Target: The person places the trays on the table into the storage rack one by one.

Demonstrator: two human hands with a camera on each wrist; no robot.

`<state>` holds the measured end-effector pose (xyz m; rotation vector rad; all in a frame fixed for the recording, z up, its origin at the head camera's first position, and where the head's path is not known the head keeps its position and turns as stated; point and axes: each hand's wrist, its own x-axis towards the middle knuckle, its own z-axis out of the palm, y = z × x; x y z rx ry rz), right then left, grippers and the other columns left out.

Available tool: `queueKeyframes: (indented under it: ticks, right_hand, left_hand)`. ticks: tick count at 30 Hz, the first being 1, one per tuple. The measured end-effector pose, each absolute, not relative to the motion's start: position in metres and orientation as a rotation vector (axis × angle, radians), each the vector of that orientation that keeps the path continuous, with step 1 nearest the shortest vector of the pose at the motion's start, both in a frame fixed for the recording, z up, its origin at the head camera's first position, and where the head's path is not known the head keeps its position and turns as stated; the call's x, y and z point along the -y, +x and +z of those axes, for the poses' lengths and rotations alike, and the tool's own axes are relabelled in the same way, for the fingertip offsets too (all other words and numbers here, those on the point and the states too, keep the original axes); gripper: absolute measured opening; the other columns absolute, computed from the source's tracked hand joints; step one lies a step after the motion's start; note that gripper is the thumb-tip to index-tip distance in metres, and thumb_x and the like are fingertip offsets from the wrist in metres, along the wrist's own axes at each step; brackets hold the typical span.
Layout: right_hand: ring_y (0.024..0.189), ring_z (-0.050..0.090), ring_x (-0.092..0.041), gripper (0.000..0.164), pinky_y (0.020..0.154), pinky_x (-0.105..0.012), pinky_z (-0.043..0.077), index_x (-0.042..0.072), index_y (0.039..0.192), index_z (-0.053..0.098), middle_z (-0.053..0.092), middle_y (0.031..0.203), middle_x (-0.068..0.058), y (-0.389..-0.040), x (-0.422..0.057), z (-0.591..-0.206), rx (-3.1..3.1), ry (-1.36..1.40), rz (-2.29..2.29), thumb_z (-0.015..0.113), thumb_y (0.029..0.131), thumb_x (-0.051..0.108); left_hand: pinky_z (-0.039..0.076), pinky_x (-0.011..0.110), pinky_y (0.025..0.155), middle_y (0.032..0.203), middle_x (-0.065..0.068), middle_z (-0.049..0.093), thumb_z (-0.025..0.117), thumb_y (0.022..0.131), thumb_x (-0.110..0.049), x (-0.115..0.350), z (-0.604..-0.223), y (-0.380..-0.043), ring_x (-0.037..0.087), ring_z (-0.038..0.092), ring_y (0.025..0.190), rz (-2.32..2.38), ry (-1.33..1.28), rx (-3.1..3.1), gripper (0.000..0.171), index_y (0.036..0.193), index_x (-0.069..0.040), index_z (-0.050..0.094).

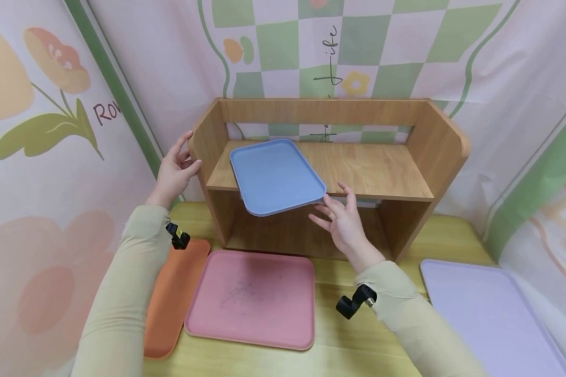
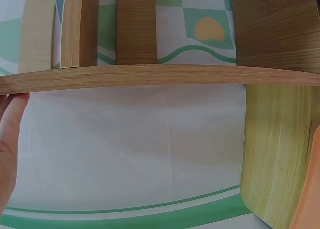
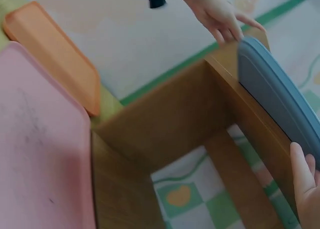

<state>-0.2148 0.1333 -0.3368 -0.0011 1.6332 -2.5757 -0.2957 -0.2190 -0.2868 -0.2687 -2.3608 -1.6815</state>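
**Blue tray overhangs upper board; right hand at front corner**

The blue tray (image 1: 278, 177) sits skewed on the upper board (image 1: 377, 165) of a wooden shelf, left of centre, with its front portion projecting past the board's front edge. Whether it lies fully flat cannot be confirmed.

The right hand (image 1: 346, 228) touches the front right corner; its fingers are spread, with no firm pinch evident. The left hand (image 1: 172, 175) touches the front edge of the left side panel (image 1: 211, 144), fingers loosely extended, holding nothing.

Handling, as judged: the tray appears to be moulded plastic, light and stiff, unlikely to break. Its smooth face may slip under a flat touch. The raised rim is the proper hold, best taken on the overhanging front edge, thumb above and fingers beneath; a single-corner hold would probably let it swing.

Surface: the board is flat wood grain, with a rail (image 1: 320, 111) at its back. The shelf stands on a pale wooden table (image 1: 332, 358). In front of it lies a pink tray (image 1: 283, 309), with an orange tray (image 1: 184, 293) just beside it on the left and a lilac tray (image 1: 490, 314) well apart on the right.

Room: printed cloth (image 1: 405, 39) hangs behind and on both sides.
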Motion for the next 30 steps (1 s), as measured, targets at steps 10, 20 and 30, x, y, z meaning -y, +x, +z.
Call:
queueKeyframes:
  ticks: [10, 20, 30]
  right_hand:
    - [0.091, 0.057, -0.009, 0.038, 0.080, -0.027, 0.055, 0.014, 0.137, 0.037, 0.049, 0.107, 0.003, -0.228, -0.140, -0.333, -1.694, -0.030, -2.433, 0.045, 0.100, 0.018]
    - [0.079, 0.063, -0.012, 0.037, 0.077, -0.023, 0.056, 0.011, 0.134, 0.035, 0.062, 0.087, 0.001, -0.230, -0.114, -0.328, -1.500, -0.009, -2.448, 0.043, 0.098, 0.004]
    - [0.085, 0.065, -0.012, 0.039, 0.080, -0.022, 0.055, 0.008, 0.133, 0.033, 0.062, 0.093, -0.003, -0.234, -0.089, -0.325, -1.329, 0.023, -2.494, 0.040, 0.097, -0.005]
  left_hand:
    - [0.046, 0.041, 0.099, 0.145, 0.020, 0.042, 0.057, 0.092, -0.004, 0.219, -0.286, -0.292, 0.035, 0.049, 0.126, -1.710, -0.287, 2.351, 0.070, 0.148, -0.035, 0.029]
    - [0.046, 0.042, 0.098, 0.145, 0.022, 0.041, 0.057, 0.092, -0.004, 0.219, -0.284, -0.293, 0.036, 0.049, 0.126, -1.706, -0.293, 2.349, 0.069, 0.148, -0.034, 0.029]
    - [0.045, 0.043, 0.099, 0.144, 0.022, 0.042, 0.056, 0.092, -0.003, 0.219, -0.285, -0.294, 0.036, 0.049, 0.126, -1.714, -0.280, 2.355, 0.069, 0.147, -0.036, 0.030]
